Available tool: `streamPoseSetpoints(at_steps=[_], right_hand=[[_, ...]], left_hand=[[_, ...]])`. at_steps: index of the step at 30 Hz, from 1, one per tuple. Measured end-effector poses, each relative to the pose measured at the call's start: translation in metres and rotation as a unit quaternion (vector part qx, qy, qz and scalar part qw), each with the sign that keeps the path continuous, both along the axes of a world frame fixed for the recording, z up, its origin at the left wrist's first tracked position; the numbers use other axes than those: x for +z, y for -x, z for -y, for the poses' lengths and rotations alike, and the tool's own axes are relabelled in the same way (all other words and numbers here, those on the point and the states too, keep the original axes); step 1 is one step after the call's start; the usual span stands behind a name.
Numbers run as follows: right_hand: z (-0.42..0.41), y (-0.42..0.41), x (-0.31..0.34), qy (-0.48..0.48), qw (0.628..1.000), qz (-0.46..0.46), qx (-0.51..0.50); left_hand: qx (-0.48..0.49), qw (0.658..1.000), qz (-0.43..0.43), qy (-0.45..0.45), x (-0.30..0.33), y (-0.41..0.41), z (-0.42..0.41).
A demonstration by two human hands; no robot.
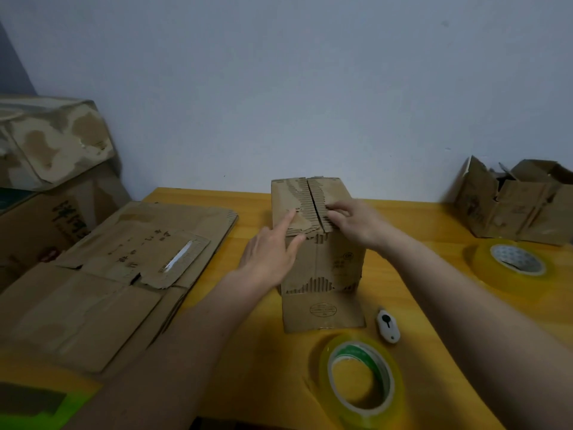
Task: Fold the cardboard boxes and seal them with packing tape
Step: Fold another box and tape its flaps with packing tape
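Two hands hold the top flaps of the cardboard box (319, 243) shut; it stands in the middle of the yellow surface (260, 330). The left hand (273, 252) lies flat with straight fingers, one pointing at the seam. The right hand (353, 223) presses its bent fingers on the other flap. I think taping comes next, so one hand must reach the near tape roll (361, 375). The box is closed, so I cannot see inside.
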State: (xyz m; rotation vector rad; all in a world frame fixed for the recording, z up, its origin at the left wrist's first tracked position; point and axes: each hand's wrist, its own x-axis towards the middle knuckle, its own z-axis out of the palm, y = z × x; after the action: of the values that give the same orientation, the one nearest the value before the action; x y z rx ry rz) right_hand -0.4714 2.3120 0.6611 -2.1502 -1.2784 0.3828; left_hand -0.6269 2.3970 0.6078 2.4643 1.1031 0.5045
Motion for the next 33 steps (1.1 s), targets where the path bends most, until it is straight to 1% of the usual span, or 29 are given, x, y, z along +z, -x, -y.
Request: streamPoseSetpoints(at_steps=[2,4,5,7,9,11,12,13,14,16,17,18,20,22,23,25,27,30,32,33], right_hand=[[-0.003,-0.004,-0.003,-0.023,1.0,-0.014,0.002],[-0.005,-0.01,-0.003,-0.043,0.998,-0.033,0.012],[-0.006,-0.014,-0.003,-0.05,0.998,-0.026,0.015],[-0.008,-0.022,-0.003,-0.059,0.998,-0.01,0.021],[-0.011,-0.022,-0.003,-0.066,0.997,-0.013,0.034],[-0.017,-0.018,-0.005,-0.076,0.996,-0.021,0.052],[-0.019,-0.015,-0.006,-0.078,0.995,-0.024,0.063],[-0.021,-0.013,-0.007,-0.078,0.994,-0.028,0.074],[-0.021,-0.012,-0.008,-0.075,0.993,-0.037,0.083],[-0.019,-0.015,-0.007,-0.067,0.991,-0.066,0.092],[-0.018,-0.017,-0.007,-0.064,0.991,-0.074,0.092],[-0.018,-0.019,-0.007,-0.062,0.992,-0.074,0.084],[-0.02,-0.024,-0.007,-0.074,0.995,-0.059,0.041],[-0.021,-0.028,-0.008,-0.082,0.996,-0.039,-0.013],[-0.021,-0.031,-0.008,-0.077,0.997,-0.022,-0.023],[-0.016,-0.038,-0.007,-0.056,0.998,0.001,-0.008],[-0.009,-0.047,-0.007,-0.046,0.999,-0.009,0.021],[-0.001,-0.051,-0.011,-0.058,0.997,-0.02,0.038],[-0.001,-0.051,-0.012,-0.064,0.997,-0.021,0.037],[-0.001,-0.05,-0.012,-0.069,0.996,-0.038,0.032]], left_hand=[[0.017,1.0,0.0,-0.006,0.0,-0.001,0.002],[0.009,0.999,-0.009,-0.029,0.0,0.003,0.01],[-0.012,0.999,-0.018,-0.05,-0.002,0.005,0.015],[-0.083,0.992,-0.03,-0.093,-0.009,0.013,0.027],[-0.157,0.975,-0.029,-0.157,-0.005,0.021,0.027],[-0.188,0.955,-0.014,-0.229,0.013,0.026,0.008],[-0.191,0.95,-0.012,-0.248,0.022,0.028,-0.005],[-0.186,0.953,-0.023,-0.24,0.03,0.029,-0.02],[-0.177,0.961,-0.048,-0.206,0.038,0.03,-0.033],[-0.15,0.974,-0.133,-0.106,0.043,0.03,-0.053],[-0.129,0.975,-0.172,-0.062,0.043,0.028,-0.059],[-0.105,0.974,-0.199,-0.039,0.042,0.025,-0.062],[-0.057,0.975,-0.213,-0.04,0.042,0.012,-0.056],[-0.012,0.974,-0.212,-0.078,0.037,-0.006,-0.034],[0.003,0.971,-0.213,-0.11,0.033,-0.014,-0.019],[0.019,0.959,-0.209,-0.189,0.024,-0.023,0.007],[0.036,0.956,-0.183,-0.226,0.025,-0.02,0.012],[0.031,0.966,-0.174,-0.187,0.031,-0.012,-0.002],[-0.014,0.975,-0.187,-0.117,0.036,-0.013,-0.01],[-0.037,0.978,-0.191,-0.077,0.037,-0.013,-0.011]])
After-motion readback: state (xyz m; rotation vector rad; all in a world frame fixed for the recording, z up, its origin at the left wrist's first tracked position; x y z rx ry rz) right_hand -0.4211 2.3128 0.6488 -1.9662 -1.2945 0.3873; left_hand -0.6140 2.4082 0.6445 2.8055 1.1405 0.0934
